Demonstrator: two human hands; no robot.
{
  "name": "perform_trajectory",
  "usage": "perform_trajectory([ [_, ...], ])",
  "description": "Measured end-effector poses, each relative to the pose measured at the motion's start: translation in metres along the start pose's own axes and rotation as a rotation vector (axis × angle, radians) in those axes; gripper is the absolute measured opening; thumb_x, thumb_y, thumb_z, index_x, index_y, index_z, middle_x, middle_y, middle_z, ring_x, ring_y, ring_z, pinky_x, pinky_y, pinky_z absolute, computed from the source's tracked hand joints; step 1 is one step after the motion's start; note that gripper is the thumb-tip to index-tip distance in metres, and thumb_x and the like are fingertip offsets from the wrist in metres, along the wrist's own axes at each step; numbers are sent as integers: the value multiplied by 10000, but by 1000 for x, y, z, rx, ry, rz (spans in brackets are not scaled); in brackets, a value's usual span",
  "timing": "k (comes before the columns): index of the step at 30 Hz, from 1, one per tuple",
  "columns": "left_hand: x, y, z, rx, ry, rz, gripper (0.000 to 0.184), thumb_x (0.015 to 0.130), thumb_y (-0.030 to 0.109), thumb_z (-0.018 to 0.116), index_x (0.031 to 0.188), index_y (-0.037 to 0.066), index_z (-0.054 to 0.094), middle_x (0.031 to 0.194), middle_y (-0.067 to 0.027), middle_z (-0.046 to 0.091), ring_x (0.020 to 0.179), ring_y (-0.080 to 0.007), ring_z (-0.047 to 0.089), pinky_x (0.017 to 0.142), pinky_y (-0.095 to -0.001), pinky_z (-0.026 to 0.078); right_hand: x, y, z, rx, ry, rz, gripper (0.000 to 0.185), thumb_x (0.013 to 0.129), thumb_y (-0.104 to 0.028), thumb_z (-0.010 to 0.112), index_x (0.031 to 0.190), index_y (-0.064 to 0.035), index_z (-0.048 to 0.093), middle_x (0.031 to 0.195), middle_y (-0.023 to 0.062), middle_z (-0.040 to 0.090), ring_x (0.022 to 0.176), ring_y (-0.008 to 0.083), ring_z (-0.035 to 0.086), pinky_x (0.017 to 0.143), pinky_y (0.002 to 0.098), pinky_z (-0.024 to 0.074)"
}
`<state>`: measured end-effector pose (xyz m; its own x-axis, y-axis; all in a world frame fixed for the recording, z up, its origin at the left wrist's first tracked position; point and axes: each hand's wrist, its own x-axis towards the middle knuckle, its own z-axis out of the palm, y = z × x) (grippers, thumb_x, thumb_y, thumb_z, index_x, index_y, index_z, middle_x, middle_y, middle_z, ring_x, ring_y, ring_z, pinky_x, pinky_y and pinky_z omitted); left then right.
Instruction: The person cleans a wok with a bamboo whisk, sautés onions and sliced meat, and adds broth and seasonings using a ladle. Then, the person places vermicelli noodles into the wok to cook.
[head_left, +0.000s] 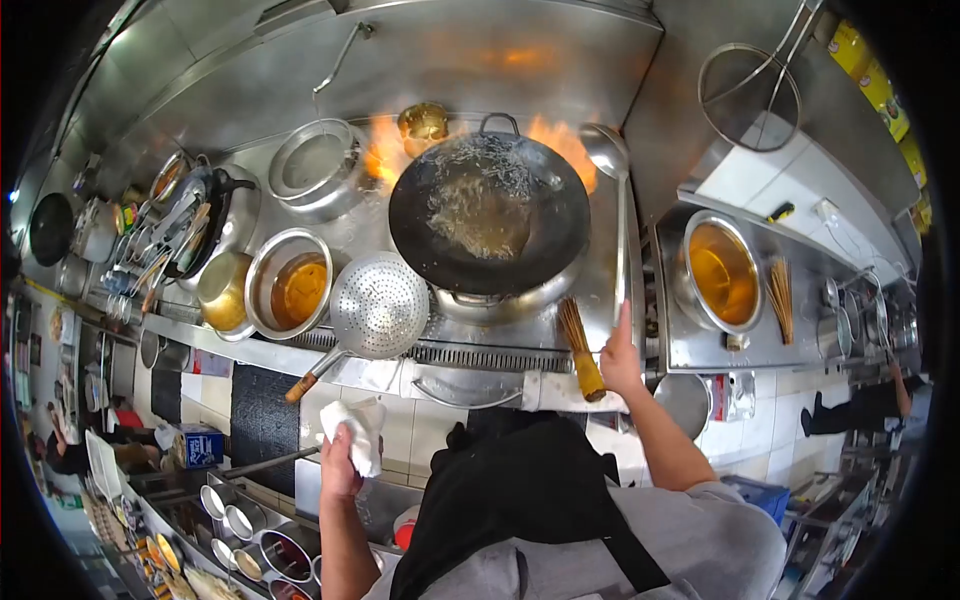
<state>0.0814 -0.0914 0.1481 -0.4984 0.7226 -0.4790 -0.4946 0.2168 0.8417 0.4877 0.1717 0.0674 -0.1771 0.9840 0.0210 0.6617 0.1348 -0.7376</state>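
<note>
My left hand (341,465) is closed around a crumpled white cloth (356,432), in front of the stove's edge. My right hand (621,362) grips the lower end of a long-handled metal ladle (604,150), whose bowl rests at the back right of the stove. Between them and farther back, a black wok (480,260) sits on the burner with bubbling liquid (480,210) in it. Flames rise behind its rim on both sides. A bamboo wok brush (585,365) lies just left of my right hand. A perforated skimmer (380,305) with a wooden handle lies left of the wok.
Pots of amber liquid stand left (262,285) and right (690,290) of the wok. A round strainer (708,105) hangs at the upper right. Seasoning containers (240,520) line the lower left. Other people stand at the far left and far right.
</note>
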Motion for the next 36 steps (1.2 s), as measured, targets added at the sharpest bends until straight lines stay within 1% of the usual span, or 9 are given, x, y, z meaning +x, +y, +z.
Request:
perform_trajectory([
  [9, 60, -42, 16, 0, -138, -181, 438, 1028, 469, 430, 1142, 59, 533, 857, -78, 638, 692, -194, 644, 556, -336, 505, -166, 101, 52, -678, -258, 453, 958, 873, -96, 574, 1580, -231, -58, 1189, 223, 547, 936, 417, 654, 726, 520, 554],
  [14, 103, -47, 61, 73, -228, -74, 477, 1028, 516, 395, 1113, 74, 552, 894, -82, 641, 708, -189, 628, 527, -345, 472, -131, 103, 19, -701, -420, 394, 865, 840, -365, 721, 1541, -157, 258, 1292, 256, 511, 1104, 440, 583, 897, 538, 506],
  [18, 130, -26, 146, 157, -157, -307, 497, 1018, 567, 371, 1138, 119, 550, 912, -67, 642, 741, -190, 638, 533, -340, 465, -42, 84, 29, -498, -436, 497, 871, 870, -502, 637, 1550, -150, 223, 1271, 263, 551, 1170, 432, 578, 949, 517, 496],
  [21, 175, -58, 218, 14, -86, -209, 356, 999, 461, 484, 1103, 126, 547, 850, -44, 642, 664, -195, 635, 467, -339, 436, -16, 60, 67, -669, -617, 510, 999, 867, -472, 621, 1580, -152, -2, 1343, 299, 529, 1131, 420, 623, 947, 513, 503],
  [24, 202, -55, 221, 48, -75, -1, 186, 896, 186, 577, 1061, 102, 560, 806, -44, 639, 615, -183, 629, 426, -346, 438, -9, 65, 45, -176, -502, 654, 938, 799, -251, 635, 1557, -60, 116, 1144, 239, 637, 1018, 336, 662, 882, 463, 530],
  [27, 244, -22, 170, 108, -32, 197, 228, 873, 105, 570, 1087, 26, 570, 875, -61, 644, 707, -175, 631, 588, -325, 516, -16, 68, -13, 432, -359, 427, 853, 786, -180, 653, 1533, -63, 258, 1148, 138, 620, 992, 241, 641, 836, 395, 527],
  [34, 280, -7, 141, 522, 130, 293, 555, 893, 345, 660, 1275, 7, 444, 1045, -126, 627, 846, -199, 647, 609, -319, 523, 139, -147, -40, -567, -699, -170, 676, 852, -326, 633, 1483, -234, 408, 1309, 177, 601, 1148, 361, 609, 977, 441, 497],
  [35, 271, -9, 149, 491, 181, 314, 734, 822, 346, 746, 1301, -33, 339, 1086, -276, 648, 1030, -399, 650, 942, -434, 476, 159, -156, -6, -613, -704, -221, 612, 868, -378, 610, 1445, -230, 468, 1286, 174, 618, 1150, 362, 609, 974, 445, 496],
  [36, 255, -8, 163, 565, 278, 356, 692, 826, 302, 710, 1290, -52, 337, 1089, -330, 633, 1041, -465, 632, 942, -459, 475, 184, -156, 34, -658, -706, -275, 564, 884, -431, 587, 1407, -227, 529, 1262, 172, 635, 1153, 363, 609, 972, 450, 495],
])
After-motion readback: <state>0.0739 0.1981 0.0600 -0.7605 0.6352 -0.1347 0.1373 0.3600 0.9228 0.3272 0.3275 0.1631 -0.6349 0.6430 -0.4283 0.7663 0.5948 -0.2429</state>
